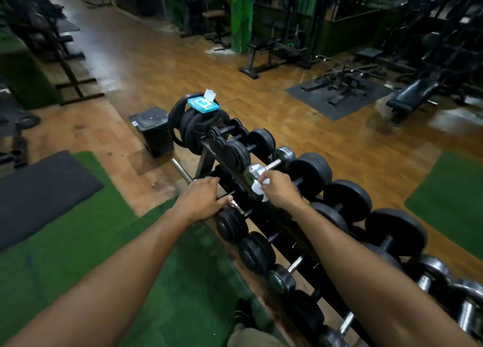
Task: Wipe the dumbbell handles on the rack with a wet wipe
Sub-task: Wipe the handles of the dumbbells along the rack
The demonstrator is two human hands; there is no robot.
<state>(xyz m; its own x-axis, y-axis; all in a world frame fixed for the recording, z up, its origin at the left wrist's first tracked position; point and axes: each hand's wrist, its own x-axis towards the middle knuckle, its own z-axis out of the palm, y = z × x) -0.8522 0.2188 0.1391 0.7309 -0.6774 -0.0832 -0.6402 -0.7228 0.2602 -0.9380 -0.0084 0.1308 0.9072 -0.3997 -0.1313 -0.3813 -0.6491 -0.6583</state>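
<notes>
A black dumbbell rack (pixel 264 216) runs from the middle of the view to the lower right, loaded with several black and chrome dumbbells. My right hand (pixel 281 189) is shut on a crumpled white wet wipe (pixel 258 188), pressed near the handle of a chrome-ended dumbbell (pixel 271 165) on the top tier. My left hand (pixel 202 199) rests over the end of a black dumbbell (pixel 231 223) on the lower tier, fingers curled over it. A blue wet wipe pack (pixel 203 104) with its white lid up lies on weight plates at the rack's far end.
Stacked black weight plates (pixel 190 129) stand at the rack's far end beside a black box (pixel 154 129). A steel bar (pixel 181 170) lies on the floor by the rack. Green turf and a black mat (pixel 39 192) are to my left; benches and machines stand beyond on the wood floor.
</notes>
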